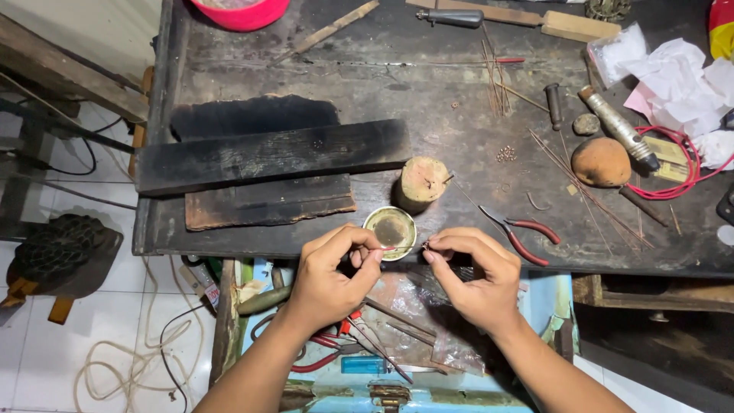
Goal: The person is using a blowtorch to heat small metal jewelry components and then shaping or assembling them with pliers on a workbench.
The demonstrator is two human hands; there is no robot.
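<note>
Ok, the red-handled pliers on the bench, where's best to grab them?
Take the pliers by the two red handles, coming from the right hand's side. The handles splay toward the right and lie flat with bare bench around them; the thin metal nose points up-left toward the wood stump and offers little to hold.

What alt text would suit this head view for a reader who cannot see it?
Over a dark workbench, the left hand pinches a thin red-tipped tool and the right hand pinches a tiny metal piece, meeting beside a small round tin. Red-handled pliers, a wooden stump and thin wires lie nearby.
</note>
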